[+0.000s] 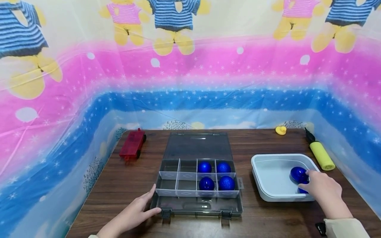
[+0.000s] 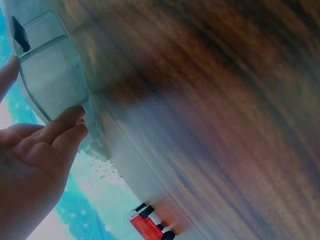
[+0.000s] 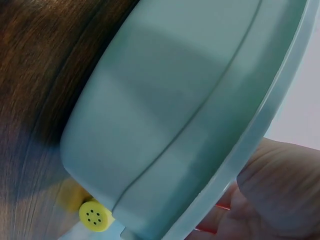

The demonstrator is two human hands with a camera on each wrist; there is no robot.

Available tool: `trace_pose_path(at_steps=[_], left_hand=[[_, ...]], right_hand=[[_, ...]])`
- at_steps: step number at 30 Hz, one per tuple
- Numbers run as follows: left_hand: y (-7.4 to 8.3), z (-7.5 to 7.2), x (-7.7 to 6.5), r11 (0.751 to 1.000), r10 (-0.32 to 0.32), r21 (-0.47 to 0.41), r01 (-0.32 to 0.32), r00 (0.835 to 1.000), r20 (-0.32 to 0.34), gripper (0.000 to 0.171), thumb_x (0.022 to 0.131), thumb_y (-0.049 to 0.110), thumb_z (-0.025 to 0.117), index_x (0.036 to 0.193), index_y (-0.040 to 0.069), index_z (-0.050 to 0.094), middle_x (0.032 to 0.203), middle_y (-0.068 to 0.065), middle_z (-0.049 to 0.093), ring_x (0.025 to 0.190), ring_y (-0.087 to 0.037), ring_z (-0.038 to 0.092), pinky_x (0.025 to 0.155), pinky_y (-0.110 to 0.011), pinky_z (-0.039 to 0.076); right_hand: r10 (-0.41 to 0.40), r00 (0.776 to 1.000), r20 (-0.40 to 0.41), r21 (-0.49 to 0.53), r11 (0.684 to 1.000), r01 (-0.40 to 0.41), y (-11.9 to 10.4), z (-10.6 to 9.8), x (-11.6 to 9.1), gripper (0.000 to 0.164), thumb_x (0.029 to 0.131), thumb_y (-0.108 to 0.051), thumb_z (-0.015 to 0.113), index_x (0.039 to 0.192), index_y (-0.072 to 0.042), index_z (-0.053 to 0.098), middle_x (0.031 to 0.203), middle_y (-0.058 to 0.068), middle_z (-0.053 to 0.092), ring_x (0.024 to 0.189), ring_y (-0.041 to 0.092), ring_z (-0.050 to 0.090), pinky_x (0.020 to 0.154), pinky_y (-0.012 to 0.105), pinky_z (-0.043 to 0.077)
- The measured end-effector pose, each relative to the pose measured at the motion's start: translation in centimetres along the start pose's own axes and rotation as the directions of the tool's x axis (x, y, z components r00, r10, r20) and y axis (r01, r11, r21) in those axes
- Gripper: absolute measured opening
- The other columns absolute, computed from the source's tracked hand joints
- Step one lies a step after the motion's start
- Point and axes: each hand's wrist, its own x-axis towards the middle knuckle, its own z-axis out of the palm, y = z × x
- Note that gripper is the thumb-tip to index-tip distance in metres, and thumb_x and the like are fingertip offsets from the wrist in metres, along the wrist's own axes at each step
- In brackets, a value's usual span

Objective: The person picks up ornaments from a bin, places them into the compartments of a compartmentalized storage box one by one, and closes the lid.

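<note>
Where balls (image 1: 298,174) lie, right hand (image 1: 326,190) reaches down.

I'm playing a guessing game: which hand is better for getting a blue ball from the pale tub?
Probably the right hand: it's at the blue balls inside the pale tub. The left hand is at the divided box.

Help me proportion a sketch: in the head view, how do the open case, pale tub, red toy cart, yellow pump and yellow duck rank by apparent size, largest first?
1. Open case
2. Pale tub
3. Red toy cart and yellow pump: too alike to rank
4. Yellow duck
</note>
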Motion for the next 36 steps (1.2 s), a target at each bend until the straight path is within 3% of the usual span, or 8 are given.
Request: trace_pose_path(at_steps=[9,17,27,31,36], left_hand=[[0.0,0.0,0.0,1.0,-0.01,-0.009,0.01,1.0,0.007,0.086,0.093,0.04,0.062,0.151,-0.004,0.017,0.148,-0.03,0.029,0.133,-0.043,0.033,0.102,-0.058,0.031],[0.0,-0.1,0.0,1.0,-0.007,-0.014,0.008,1.0,0.011,0.085,0.094,0.04,0.062,0.151,-0.004,0.017,0.148,-0.03,0.029,0.134,-0.042,0.033,0.102,-0.058,0.03],[-0.1,-0.1,0.0,1.0,-0.004,-0.018,0.005,1.0,0.016,0.086,0.094,0.04,0.062,0.151,-0.004,0.016,0.148,-0.03,0.028,0.134,-0.042,0.032,0.102,-0.058,0.03],[0.0,0.0,0.0,1.0,-0.005,-0.015,0.006,1.0,0.013,0.086,0.094,0.04,0.062,0.151,-0.004,0.017,0.148,-0.03,0.028,0.134,-0.042,0.032,0.102,-0.058,0.03],[0.0,-0.1,0.0,1.0,-0.012,-0.021,0.012,1.0,0.011,0.086,0.093,0.04,0.062,0.152,-0.004,0.017,0.148,-0.031,0.028,0.134,-0.043,0.032,0.102,-0.059,0.03]], right_hand=[[-0.017,1.0,-0.004,0.002,1.0,0.017,0.3,0.2,0.2,0.079,0.069,-0.035,0.087,0.123,0.011,0.053,0.106,0.037,0.057,0.085,0.05,0.057,0.053,0.055,0.046],[-0.027,0.999,-0.02,0.003,1.0,0.027,0.2,0.0,-0.3,0.075,0.071,-0.035,0.085,0.123,0.01,0.055,0.108,0.037,0.057,0.086,0.05,0.057,0.054,0.054,0.046],[-0.084,0.985,-0.153,-0.027,0.996,0.081,-0.1,-0.7,-1.4,0.064,0.079,-0.029,0.08,0.124,0.009,0.056,0.108,0.036,0.057,0.091,0.054,0.054,0.052,0.052,0.047],[-0.127,0.962,-0.241,-0.042,0.992,0.121,-0.6,-0.8,-1.8,0.055,0.079,-0.025,0.079,0.119,0.009,0.06,0.106,0.037,0.056,0.09,0.056,0.052,0.057,0.058,0.046],[-0.207,0.896,-0.393,-0.062,0.978,0.199,-2.0,-1.0,-2.6,0.05,0.079,-0.022,0.078,0.116,0.007,0.062,0.109,0.036,0.055,0.091,0.056,0.052,0.062,0.062,0.044]])
